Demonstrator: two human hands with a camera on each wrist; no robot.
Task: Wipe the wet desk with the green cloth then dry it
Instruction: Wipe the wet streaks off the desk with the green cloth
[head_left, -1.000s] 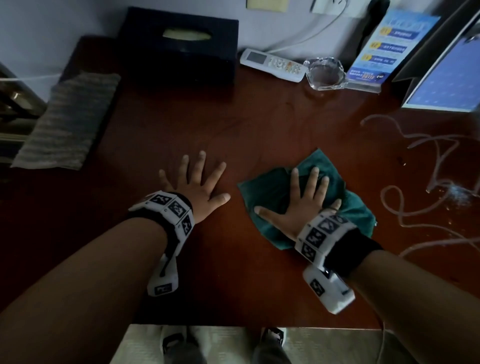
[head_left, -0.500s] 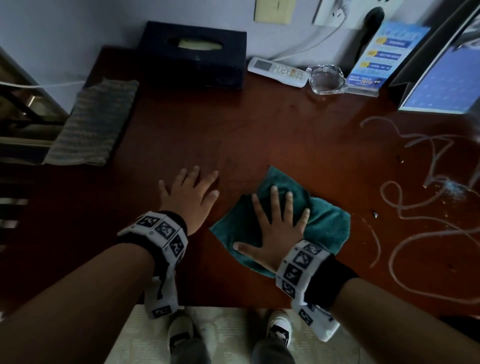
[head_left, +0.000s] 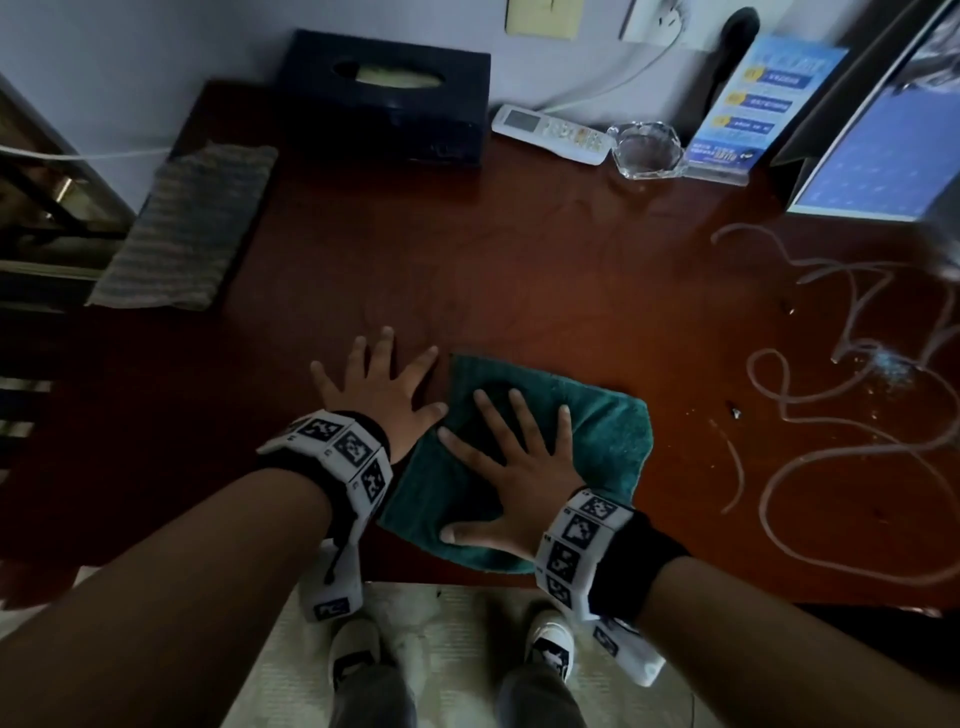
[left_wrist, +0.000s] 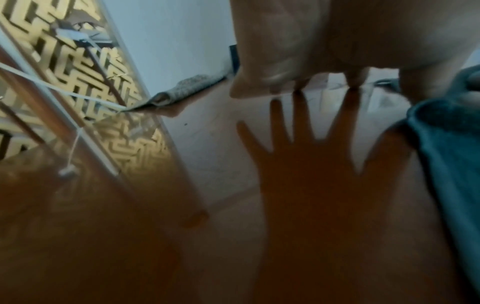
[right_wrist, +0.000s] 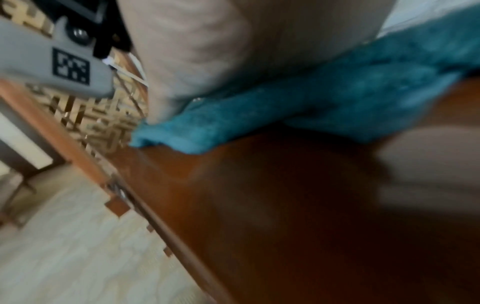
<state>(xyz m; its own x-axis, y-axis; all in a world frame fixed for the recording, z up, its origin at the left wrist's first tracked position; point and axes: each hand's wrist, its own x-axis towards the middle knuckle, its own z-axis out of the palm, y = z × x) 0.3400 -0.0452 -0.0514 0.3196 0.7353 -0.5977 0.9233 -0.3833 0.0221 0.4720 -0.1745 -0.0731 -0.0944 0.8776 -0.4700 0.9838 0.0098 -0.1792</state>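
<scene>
A green cloth (head_left: 608, 431) lies flat on the dark red wooden desk (head_left: 467, 260) near its front edge. My right hand (head_left: 514, 457) presses on the cloth with fingers spread and straight. My left hand (head_left: 384, 384) rests flat on the bare wood just left of the cloth, fingers splayed, its thumb touching the cloth's edge. Curly wet streaks (head_left: 831, 415) cover the desk's right side. In the left wrist view the cloth (left_wrist: 451, 148) sits at the right and the hand's reflection shows in the glossy desk (left_wrist: 221, 154). The right wrist view shows the cloth (right_wrist: 311, 107) under my palm.
A grey striped towel (head_left: 192, 223) lies at the desk's left edge. Along the back stand a dark tissue box (head_left: 384, 98), a white remote (head_left: 550, 130), a glass ashtray (head_left: 647, 150), a blue leaflet stand (head_left: 748, 109) and a screen (head_left: 883, 156). My shoes (head_left: 550, 644) show below the front edge.
My right hand has slid the green cloth leftward and toward the front edge, up against my left hand. The left hand stayed flat on the desk.
</scene>
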